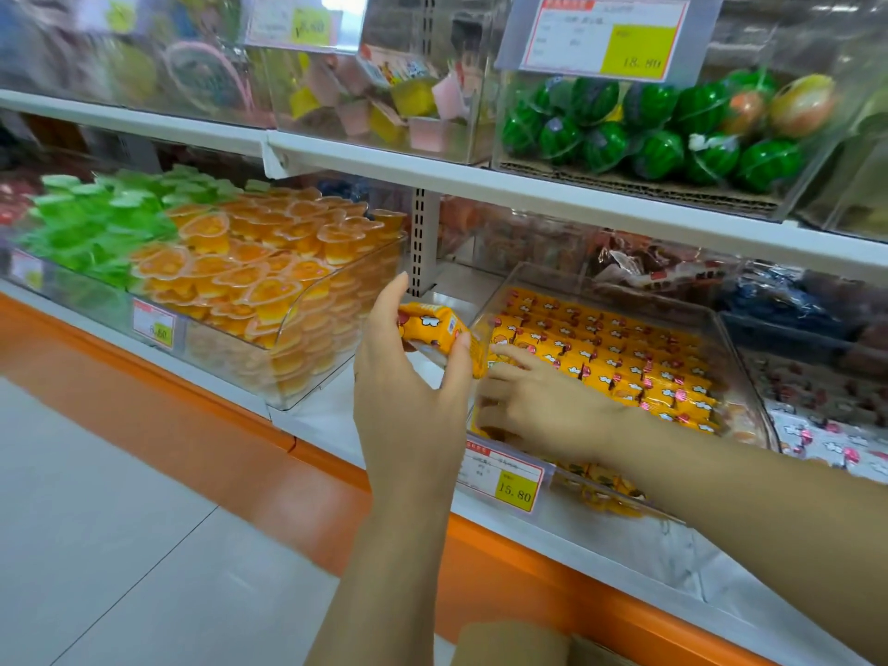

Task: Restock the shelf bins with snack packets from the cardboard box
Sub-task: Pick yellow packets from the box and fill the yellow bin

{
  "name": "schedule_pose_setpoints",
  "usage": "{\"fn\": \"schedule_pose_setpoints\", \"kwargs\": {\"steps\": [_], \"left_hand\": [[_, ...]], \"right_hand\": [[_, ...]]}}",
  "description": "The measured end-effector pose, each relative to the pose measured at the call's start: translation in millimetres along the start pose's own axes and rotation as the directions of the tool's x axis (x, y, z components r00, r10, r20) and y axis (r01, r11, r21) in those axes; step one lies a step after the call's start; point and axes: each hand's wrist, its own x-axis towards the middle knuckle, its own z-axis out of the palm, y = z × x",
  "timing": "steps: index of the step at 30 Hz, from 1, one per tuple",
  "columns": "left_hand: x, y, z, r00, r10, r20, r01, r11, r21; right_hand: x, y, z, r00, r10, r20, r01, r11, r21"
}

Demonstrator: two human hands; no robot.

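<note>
My left hand (pixel 413 391) pinches one packet (pixel 444 329) above the bin's (pixel 499 293) front-left corner. My right hand (pixel 533 401) lies flat, steadying rows. Best to slot it in aligned with them.

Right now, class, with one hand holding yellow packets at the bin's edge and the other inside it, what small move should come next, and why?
Probably the left hand should carry its yellow packets over the wall of the clear bin and set them in the front-left corner. The rows behind look full, while the right hand rests flat at that corner, seemingly holding space.
</note>
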Motion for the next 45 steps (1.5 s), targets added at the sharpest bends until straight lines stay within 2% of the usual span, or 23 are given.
{"fn": "schedule_pose_setpoints", "kwargs": {"steps": [6,15,18,21,24,28,37,41,45], "left_hand": [[1.0,4.9,-1.3,0.999,0.004,-0.044,-0.005,1.0,-0.03],[-2.0,10.3,2.2,1.0,-0.007,-0.024,0.005,0.999,-0.053],[-0.4,9.4,2.0,0.999,-0.022,-0.027,0.021,0.997,-0.068],[0.1,7.9,2.2,1.0,-0.021,-0.016,0.02,0.998,-0.062],[-0.1,7.3,2.2,1.0,-0.008,-0.008,0.008,0.999,-0.048],[-0.6,5.7,2.6,1.0,-0.015,-0.003,0.015,0.999,-0.047],[-0.5,-0.5,5.4,0.998,-0.045,0.034,0.046,0.999,-0.029],[0.1,-4.4,6.3,0.995,-0.079,0.065,0.08,0.997,-0.02],[-0.3,-5.4,7.9,0.994,-0.081,0.075,0.082,0.997,-0.006]], "right_hand": [[-11.4,16.0,-14.9,0.99,0.068,-0.121,-0.057,0.994,0.088],[-19.7,34.0,-30.7,0.972,0.065,-0.226,-0.088,0.992,-0.092],[-18.5,39.3,-36.4,0.957,0.141,-0.254,-0.165,0.983,-0.079],[-12.9,44.4,-39.0,0.945,0.28,-0.166,-0.28,0.96,0.026],[-3.8,47.9,-38.4,0.948,0.315,-0.03,-0.313,0.948,0.065],[6.6,54.5,-34.9,0.918,0.379,0.113,-0.396,0.879,0.265],[9.4,57.0,-22.0,0.857,0.382,0.346,-0.489,0.815,0.311],[5.5,51.3,-16.2,0.816,0.495,0.298,-0.576,0.737,0.354],[13.6,45.0,-10.3,0.726,0.663,0.184,-0.651,0.575,0.495]]}}
